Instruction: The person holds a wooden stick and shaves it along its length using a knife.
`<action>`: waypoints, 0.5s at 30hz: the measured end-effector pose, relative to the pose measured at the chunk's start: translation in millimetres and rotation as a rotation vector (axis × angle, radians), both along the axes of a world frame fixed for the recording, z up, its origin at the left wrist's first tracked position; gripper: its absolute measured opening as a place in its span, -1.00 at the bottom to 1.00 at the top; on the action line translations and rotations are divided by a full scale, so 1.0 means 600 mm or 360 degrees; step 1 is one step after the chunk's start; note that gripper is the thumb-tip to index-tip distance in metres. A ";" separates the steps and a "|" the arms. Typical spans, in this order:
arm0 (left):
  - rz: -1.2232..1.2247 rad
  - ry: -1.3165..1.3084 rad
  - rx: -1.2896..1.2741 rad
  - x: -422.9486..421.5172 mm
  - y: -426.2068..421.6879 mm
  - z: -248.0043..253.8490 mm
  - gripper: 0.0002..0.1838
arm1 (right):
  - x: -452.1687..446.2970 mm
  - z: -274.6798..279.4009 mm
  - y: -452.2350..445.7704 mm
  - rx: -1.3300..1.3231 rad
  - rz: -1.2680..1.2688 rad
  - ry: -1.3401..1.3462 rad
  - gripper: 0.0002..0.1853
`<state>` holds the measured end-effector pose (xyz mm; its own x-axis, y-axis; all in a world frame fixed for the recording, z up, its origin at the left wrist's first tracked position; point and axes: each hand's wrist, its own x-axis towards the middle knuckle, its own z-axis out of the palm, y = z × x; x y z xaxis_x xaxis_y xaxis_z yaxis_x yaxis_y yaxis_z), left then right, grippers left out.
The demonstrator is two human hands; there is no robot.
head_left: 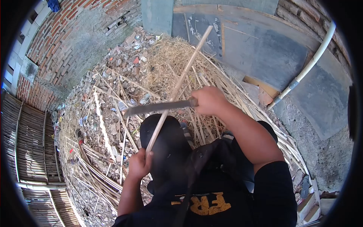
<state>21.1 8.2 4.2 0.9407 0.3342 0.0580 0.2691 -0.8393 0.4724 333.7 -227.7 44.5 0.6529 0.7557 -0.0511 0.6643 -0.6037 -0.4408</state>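
A long pale bamboo strip (184, 73) slants up and away across my dark-clad knee. Its near end is in my left hand (140, 164), which is closed around it. My right hand (209, 100) grips the handle of a machete (160, 108), whose dark blade points left. The blade lies across the strip around its lower middle; whether it cuts into the strip or only rests against it I cannot tell. Straw-like shavings (166, 62) cover the ground beyond the strip.
Cut bamboo strips (102, 178) lie in a bundle at left, and more long strips (261, 119) run along the right. Rubble (124, 68) covers the ground. A brick wall (72, 45), grey panels (261, 49), a leaning pole (302, 72) and a slatted bamboo screen (32, 140) stand around me.
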 end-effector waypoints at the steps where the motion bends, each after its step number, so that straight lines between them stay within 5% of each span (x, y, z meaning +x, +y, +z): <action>1: 0.0006 0.0012 0.0000 -0.006 0.000 0.001 -0.61 | 0.027 -0.020 -0.001 0.0221 -0.0255 0.0054 -0.84; 8: 0.0023 0.0042 -0.0052 -0.002 0.006 0.003 -0.60 | 0.045 -0.026 -0.018 0.0289 -0.0490 0.0209 -0.76; 15: 0.0008 0.0019 -0.0019 0.005 0.000 0.004 -0.59 | -0.013 -0.013 -0.002 0.0016 0.0202 -0.0391 -0.87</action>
